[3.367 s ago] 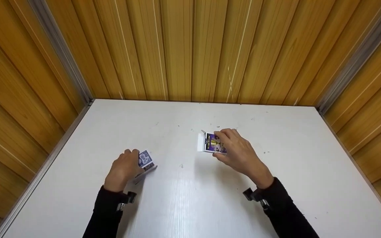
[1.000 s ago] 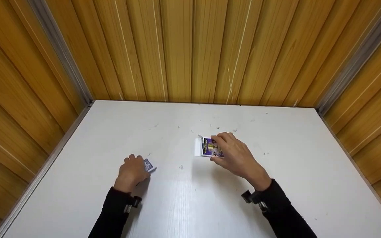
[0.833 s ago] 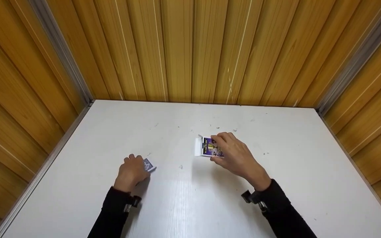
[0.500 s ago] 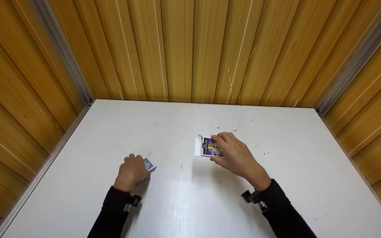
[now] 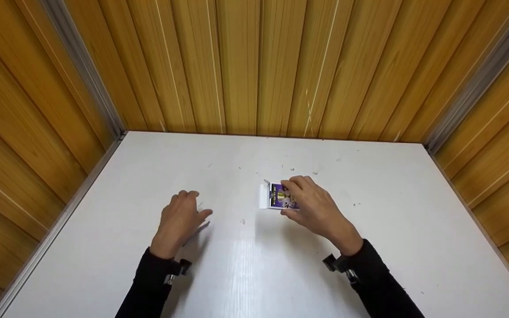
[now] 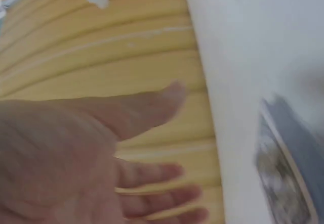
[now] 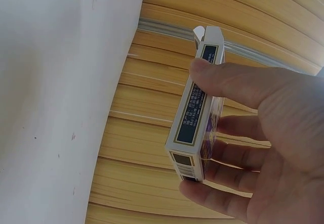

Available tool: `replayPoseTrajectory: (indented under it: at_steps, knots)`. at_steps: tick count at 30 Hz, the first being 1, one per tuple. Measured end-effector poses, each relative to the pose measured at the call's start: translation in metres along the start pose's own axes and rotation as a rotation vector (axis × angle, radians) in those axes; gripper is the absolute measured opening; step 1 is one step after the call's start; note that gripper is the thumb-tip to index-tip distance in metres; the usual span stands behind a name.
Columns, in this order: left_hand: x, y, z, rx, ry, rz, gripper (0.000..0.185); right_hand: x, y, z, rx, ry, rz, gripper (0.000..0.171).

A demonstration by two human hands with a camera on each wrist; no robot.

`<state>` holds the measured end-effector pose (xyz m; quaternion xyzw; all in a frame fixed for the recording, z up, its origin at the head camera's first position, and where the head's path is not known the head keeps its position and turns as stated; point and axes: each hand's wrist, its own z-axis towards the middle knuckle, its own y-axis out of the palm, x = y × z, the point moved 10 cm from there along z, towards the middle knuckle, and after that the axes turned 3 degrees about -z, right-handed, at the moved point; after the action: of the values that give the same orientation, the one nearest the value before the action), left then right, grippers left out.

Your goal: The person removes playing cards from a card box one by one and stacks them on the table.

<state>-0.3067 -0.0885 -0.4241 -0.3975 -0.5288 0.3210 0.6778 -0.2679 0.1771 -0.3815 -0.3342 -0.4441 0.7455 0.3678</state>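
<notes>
My right hand (image 5: 318, 205) grips a small playing-card box (image 5: 283, 196) with a purple and gold front. Its white end flap stands open, facing left. In the right wrist view the thumb presses the dark, gold-bordered side panel of the card box (image 7: 195, 107), while the fingers support the other side. My left hand (image 5: 179, 221) has its fingers extended and thumb spread, holding nothing. Below it lies a blue-patterned pack of playing cards (image 6: 286, 176), blurred in the left wrist view. From the head view the left hand hides nearly all of this pack.
The white tabletop (image 5: 254, 265) carries small scuff marks. Yellow wood-look panels (image 5: 237, 66) wall it in at the back and both sides, with grey metal strips in the corners.
My left hand first lowered its pack of cards towards the table, shifting right, then let go and spread its fingers. The right hand moved slightly down, still gripping the card box.
</notes>
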Motion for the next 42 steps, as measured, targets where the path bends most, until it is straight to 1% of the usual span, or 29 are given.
replayPoseTrajectory:
  at_steps: [2,3,4,5,6,8,10,11,13,15,23,25,27,32,35,37,40,42]
  knots:
    - [0.027,-0.011,-0.003,0.12,0.111,-0.088,0.034,-0.004,-0.002,-0.001,0.008,-0.015,-0.006,0.068]
    - [0.04,-0.014,-0.006,0.167,0.165,-0.131,0.024,-0.006,-0.002,-0.001,0.011,-0.024,-0.008,0.069]
    - [0.052,-0.017,-0.009,0.203,0.218,-0.174,0.016,-0.009,-0.003,-0.001,0.016,-0.035,-0.009,0.069]
    - [0.063,-0.018,-0.012,0.223,0.266,-0.224,0.01,-0.012,-0.004,-0.002,0.021,-0.046,-0.01,0.07]
    - [0.073,-0.018,-0.015,0.232,0.31,-0.272,0.007,-0.015,-0.005,-0.003,0.026,-0.058,-0.012,0.07]
    - [0.089,-0.014,-0.02,0.213,0.375,-0.369,0.007,-0.022,-0.007,-0.004,0.036,-0.085,-0.011,0.07]
    - [0.101,-0.008,-0.023,0.164,0.42,-0.457,0.008,-0.03,-0.009,-0.006,0.046,-0.112,-0.008,0.07]
    - [0.105,-0.005,-0.024,0.133,0.428,-0.497,0.009,-0.034,-0.01,-0.007,0.05,-0.125,-0.008,0.07]
    - [0.109,0.001,-0.026,0.08,0.434,-0.554,0.011,-0.042,-0.013,-0.008,0.056,-0.147,-0.006,0.069]
    - [0.11,0.005,-0.026,0.044,0.426,-0.591,0.012,-0.049,-0.016,-0.009,0.06,-0.164,-0.006,0.069]
    - [0.101,0.022,-0.022,-0.095,0.322,-0.717,0.014,-0.064,-0.02,-0.013,0.072,-0.224,0.017,0.069]
    - [0.099,0.025,-0.021,-0.113,0.31,-0.738,0.015,-0.065,-0.019,-0.013,0.072,-0.234,0.017,0.068]
    - [0.097,0.027,-0.02,-0.116,0.294,-0.752,0.017,-0.067,-0.018,-0.013,0.071,-0.241,0.014,0.068]
    - [0.093,0.028,-0.019,-0.085,0.245,-0.764,0.021,-0.068,-0.016,-0.013,0.067,-0.247,0.0,0.068]
    - [0.091,0.03,-0.019,-0.08,0.226,-0.767,0.02,-0.067,-0.014,-0.013,0.068,-0.248,-0.012,0.068]
    - [0.091,0.03,-0.019,-0.09,0.216,-0.791,0.019,-0.067,-0.014,-0.013,0.067,-0.248,-0.019,0.068]
    - [0.091,0.031,-0.019,-0.11,0.21,-0.851,0.02,-0.066,-0.013,-0.013,0.064,-0.244,-0.031,0.069]
    - [0.09,0.028,-0.019,-0.107,0.216,-0.876,0.02,-0.064,-0.013,-0.012,0.064,-0.237,-0.034,0.069]
